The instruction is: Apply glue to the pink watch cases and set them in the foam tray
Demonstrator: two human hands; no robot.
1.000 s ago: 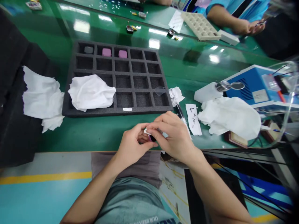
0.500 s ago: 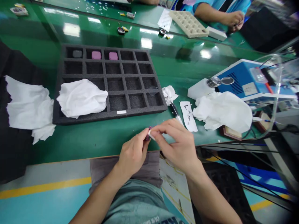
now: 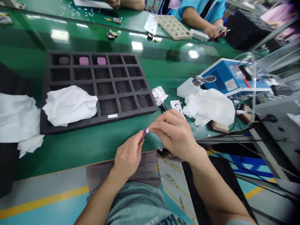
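My left hand pinches a small purple part between thumb and fingers, over the table's front edge. Just right of it, my right hand is closed on a small white piece, its tip against or very near the purple part. What the white piece is cannot be made out. Beyond my hands lies a black foam tray with square compartments. Its back row holds a dark grey part and two purple parts. A white cloth covers its front left corner.
Right of the tray are a crumpled tissue, a pen, a paper strip, a white bottle, a white cloth and a blue machine. More cloth lies left. A co-worker's hands are across the table.
The camera view has shifted, so the table items appear further left. My right hand has drawn slightly back from my left fingers, showing more of the purple part.
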